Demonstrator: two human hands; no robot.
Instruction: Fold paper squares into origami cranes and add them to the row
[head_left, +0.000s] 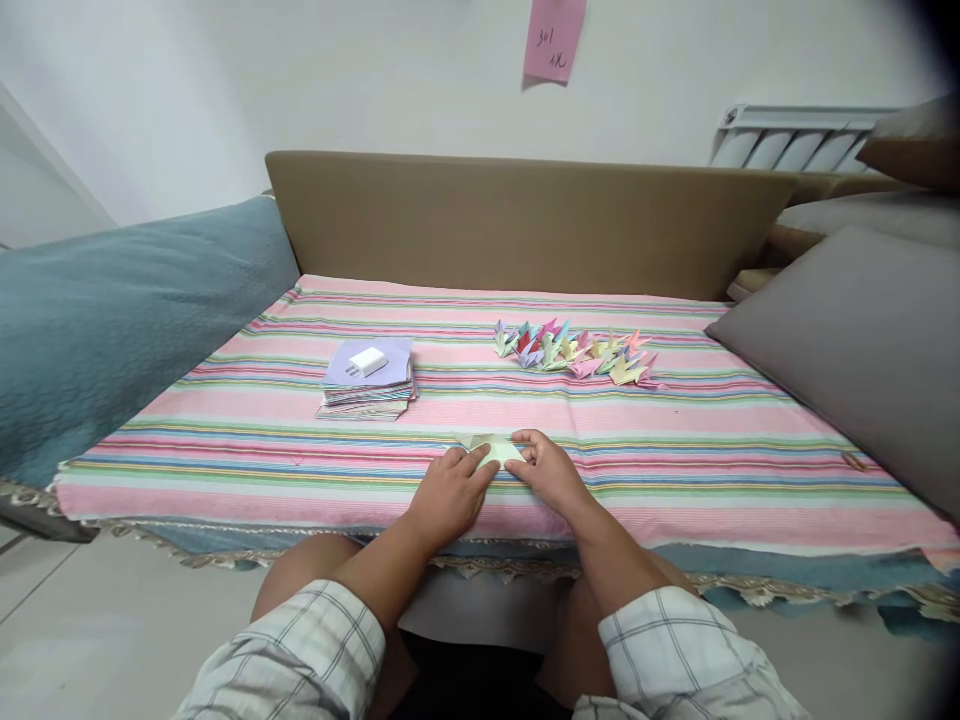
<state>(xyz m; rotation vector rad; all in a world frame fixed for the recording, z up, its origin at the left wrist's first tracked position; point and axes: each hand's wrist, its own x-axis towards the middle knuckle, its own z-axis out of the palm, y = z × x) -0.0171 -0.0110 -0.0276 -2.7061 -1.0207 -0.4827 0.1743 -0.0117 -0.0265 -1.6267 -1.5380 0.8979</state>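
Note:
A pale green piece of origami paper (501, 450), partly folded, lies on the striped cloth in front of me. My left hand (450, 495) holds its left part down, with fingers and thumb pressed on the paper. At the right edge, my right hand (553, 475) pinches the paper between thumb and index finger. Behind my right hand sits a cluster of folded paper cranes (553, 349) in many colours. To the left stands a stack of square paper sheets (367, 401), lilac on top, with a white charger plug (366, 362) resting on it.
The striped cloth (225, 425) covers a sofa seat with a brown backrest (510, 225). A blue-covered armrest (135, 300) bounds the left side, and grey cushions (847, 350) the right. A small brown object (853, 460) lies near the cushions. A pink note (553, 40) hangs on the wall.

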